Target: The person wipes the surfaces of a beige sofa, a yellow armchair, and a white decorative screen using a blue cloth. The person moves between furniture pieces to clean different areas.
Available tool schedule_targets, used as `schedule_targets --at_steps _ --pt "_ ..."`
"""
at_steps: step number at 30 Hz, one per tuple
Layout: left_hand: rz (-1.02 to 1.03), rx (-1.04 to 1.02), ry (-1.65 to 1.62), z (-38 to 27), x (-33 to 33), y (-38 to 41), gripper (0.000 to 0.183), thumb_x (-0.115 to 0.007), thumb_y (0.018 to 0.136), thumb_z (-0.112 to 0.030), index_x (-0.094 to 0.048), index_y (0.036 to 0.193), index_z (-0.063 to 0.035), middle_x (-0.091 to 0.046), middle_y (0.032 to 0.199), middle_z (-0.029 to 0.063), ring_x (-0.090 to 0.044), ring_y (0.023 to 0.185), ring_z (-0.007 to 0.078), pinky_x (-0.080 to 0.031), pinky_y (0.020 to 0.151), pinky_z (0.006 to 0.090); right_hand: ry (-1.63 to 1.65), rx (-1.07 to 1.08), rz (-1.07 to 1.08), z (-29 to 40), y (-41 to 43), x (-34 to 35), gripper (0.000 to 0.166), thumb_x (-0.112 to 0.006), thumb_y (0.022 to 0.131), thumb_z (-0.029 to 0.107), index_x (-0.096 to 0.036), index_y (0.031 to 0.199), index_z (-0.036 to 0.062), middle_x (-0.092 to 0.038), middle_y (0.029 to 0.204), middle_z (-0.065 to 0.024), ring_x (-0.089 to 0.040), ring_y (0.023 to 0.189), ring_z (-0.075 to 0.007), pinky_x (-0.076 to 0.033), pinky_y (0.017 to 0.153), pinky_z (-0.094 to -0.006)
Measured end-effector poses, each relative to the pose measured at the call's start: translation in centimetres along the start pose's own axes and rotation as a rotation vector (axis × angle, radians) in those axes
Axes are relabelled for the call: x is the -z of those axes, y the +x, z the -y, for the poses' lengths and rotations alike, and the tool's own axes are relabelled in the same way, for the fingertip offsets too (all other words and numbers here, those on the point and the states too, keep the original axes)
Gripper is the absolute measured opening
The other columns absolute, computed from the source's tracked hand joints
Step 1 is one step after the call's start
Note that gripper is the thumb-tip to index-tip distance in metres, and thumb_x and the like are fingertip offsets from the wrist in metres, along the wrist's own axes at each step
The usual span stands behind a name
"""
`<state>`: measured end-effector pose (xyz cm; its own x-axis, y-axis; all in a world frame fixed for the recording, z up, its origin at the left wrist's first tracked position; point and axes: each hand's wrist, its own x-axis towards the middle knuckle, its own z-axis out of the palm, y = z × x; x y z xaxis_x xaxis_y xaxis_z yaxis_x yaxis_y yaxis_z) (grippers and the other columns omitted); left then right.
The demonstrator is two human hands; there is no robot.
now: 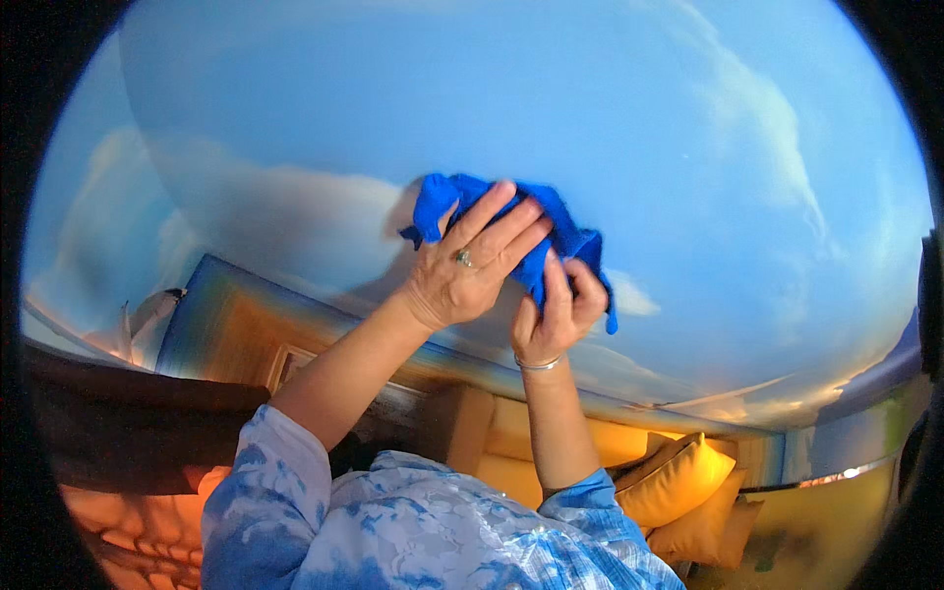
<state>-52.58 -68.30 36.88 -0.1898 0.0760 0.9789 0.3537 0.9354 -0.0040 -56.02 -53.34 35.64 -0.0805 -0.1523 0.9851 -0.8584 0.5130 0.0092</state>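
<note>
Both arms reach up to a wall or ceiling surface painted as a blue sky with clouds (479, 88). My left hand (472, 258), wearing a ring with a green stone, lies with fingers spread over a bunched bright blue cloth (553, 206). Part of the cloth shows between its thumb and forefinger. Lower and to the right, my right hand (560, 310), with a silver bracelet at the wrist, pinches the cloth's lower edge between thumb and curled fingers. One cloth corner hangs beside it. Shadows of the hand and cloth fall on the painted surface at left.
A painted frame-like border (243, 317) runs below the sky, with a painted bird (151, 313) at left. Yellow cushions (686, 479) lie on a seat at lower right. Dark brown furniture or fabric (133, 420) is at lower left, above an orange patterned surface (140, 523).
</note>
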Motion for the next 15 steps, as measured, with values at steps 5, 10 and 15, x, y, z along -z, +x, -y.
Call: schedule_targets --at_steps 5,10,15 --pt "0.214 -0.091 0.043 4.1 1.3 -11.2 0.031 -0.063 0.088 -0.019 -0.073 0.115 -0.009 -0.056 0.139 0.0045 -0.041 0.14 0.0255 -0.046 0.099 0.0415 -0.002 0.067 0.391 2.0 -7.5 -1.2 0.046 -0.077 0.069 0.015 -0.074 0.115 0.0145 -0.063 0.106 -0.0114 -0.063 0.09 -0.0267 -0.05 0.074 -0.034" --pt "0.185 0.184 -0.164 5.0 4.4 -7.5 0.047 -0.057 0.095 -0.033 -0.06 0.133 -0.0055 -0.049 0.145 0.0112 -0.037 0.142 0.0319 -0.025 0.111 0.0563 0.061 -0.116 0.298 5.7 -2.4 -3.2 0.042 -0.076 0.076 0.015 -0.072 0.117 0.0086 -0.061 0.118 -0.0169 -0.061 0.1 -0.0311 -0.048 0.09 -0.0407" --pt "-0.065 0.216 -0.062 7.6 5.1 -1.7 0.044 -0.05 0.096 -0.026 -0.059 0.135 -0.0066 -0.05 0.145 0.0104 -0.037 0.142 0.0326 -0.017 0.116 0.0515 -0.013 0.069 0.103 7.4 3.0 -8.4 0.037 -0.066 0.087 0.009 -0.067 0.123 0.0028 -0.056 0.133 -0.0232 -0.052 0.122 -0.039 -0.038 0.104 -0.0457"
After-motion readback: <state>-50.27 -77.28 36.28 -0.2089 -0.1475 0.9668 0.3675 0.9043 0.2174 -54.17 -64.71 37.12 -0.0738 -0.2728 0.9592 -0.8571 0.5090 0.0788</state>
